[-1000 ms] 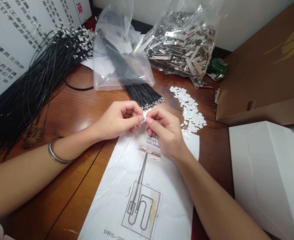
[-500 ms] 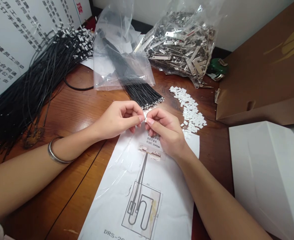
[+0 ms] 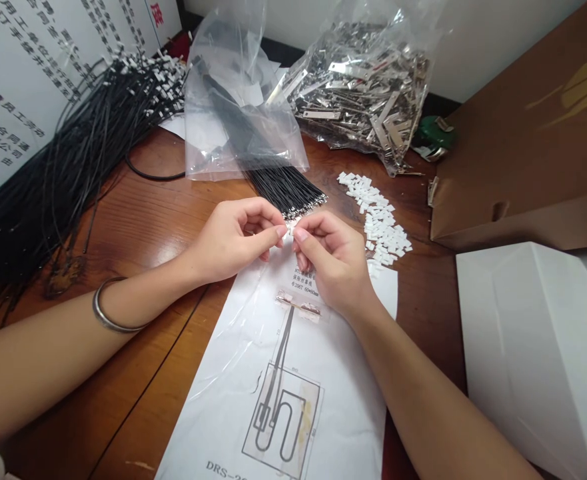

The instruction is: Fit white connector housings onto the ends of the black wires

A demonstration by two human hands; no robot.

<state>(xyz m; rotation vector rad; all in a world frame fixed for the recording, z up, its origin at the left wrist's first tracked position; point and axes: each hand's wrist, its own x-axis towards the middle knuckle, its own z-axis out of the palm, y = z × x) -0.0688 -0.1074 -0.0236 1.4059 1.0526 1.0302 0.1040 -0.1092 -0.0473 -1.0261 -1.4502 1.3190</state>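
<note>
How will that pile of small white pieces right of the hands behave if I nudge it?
The white pieces would probably scatter, since they lie loose and overlap. Each is likely light, being so small. They may slide on the wooden table rather than roll, as they look flat and straight-edged.

The small white piece [image 3: 290,229] is largely covered by the fingertips of the left hand [image 3: 240,239] and right hand [image 3: 336,263]; its exact form cannot be resolved. The diagram sheet [image 3: 343,373] is overlapped by the right hand, and its bottom lettering [image 3: 226,469] is truncated by the lower edge. The black wire bundle [image 3: 286,187] is veiled farther back by a clear plastic bag [image 3: 200,153]. The brown box [image 3: 518,147] and white box [image 3: 518,333] are cropped at right.
</note>
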